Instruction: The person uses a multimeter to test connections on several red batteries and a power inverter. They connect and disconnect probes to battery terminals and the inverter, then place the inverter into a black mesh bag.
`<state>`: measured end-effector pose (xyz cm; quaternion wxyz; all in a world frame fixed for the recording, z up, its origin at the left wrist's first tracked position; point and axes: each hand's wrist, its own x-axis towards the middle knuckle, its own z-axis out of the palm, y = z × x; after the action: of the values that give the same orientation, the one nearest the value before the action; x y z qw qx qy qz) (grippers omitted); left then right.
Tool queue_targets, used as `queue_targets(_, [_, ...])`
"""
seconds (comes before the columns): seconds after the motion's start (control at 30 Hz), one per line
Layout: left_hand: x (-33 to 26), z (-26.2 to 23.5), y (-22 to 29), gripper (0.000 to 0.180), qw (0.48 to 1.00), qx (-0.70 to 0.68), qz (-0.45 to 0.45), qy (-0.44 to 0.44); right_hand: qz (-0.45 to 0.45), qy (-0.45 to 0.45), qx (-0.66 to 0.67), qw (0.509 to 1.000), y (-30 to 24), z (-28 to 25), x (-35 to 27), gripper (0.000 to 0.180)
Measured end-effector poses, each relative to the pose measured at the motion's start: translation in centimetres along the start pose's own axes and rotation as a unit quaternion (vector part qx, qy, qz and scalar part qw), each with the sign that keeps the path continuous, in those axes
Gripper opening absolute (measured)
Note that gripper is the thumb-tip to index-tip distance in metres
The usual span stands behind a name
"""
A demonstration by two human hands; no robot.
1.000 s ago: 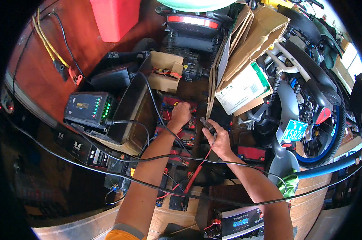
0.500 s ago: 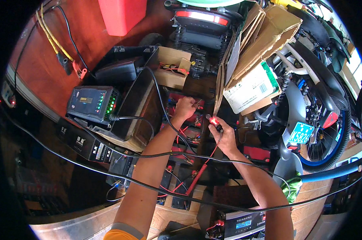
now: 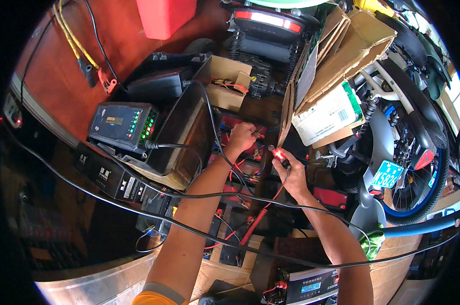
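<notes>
My left hand is closed over the row of batteries, its fingertips pinched on something small and dark that I cannot make out. In my right hand is a test light, a pen-shaped tool glowing red, its tip pointing up and left toward my left hand. From it a red coiled cord runs down toward the lower batteries. The red-topped batteries stand in a column beneath my hands, with red and black wires on them; my left hand and forearm hide part of them.
A charger with lit lamps sits on a box at the left. Black cables cross over both forearms. Folded cardboard leans at the right beside a two-wheeler. An inverter with a screen lies at the bottom.
The view has shifted slightly, so most things sit a little further right. Both hands keep about the same places over the batteries, and the test light still glows in my right hand.
</notes>
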<state>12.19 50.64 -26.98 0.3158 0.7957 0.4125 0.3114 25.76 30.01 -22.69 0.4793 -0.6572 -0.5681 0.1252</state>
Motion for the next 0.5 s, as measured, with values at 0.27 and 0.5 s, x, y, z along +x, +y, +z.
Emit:
queue_targets(0.27, [-0.16,-0.13,0.43,0.026,0.999,0.045,0.014,0.002,-0.010,-0.005,0.016,1.000,-0.10,-0.10,0.26,0.040])
queue_targets(0.5, [-0.11,-0.24,0.33,0.022,0.999,0.033,0.010,-0.029,0.002,-0.013,0.028,1.000,0.15,-0.06,0.08,0.040])
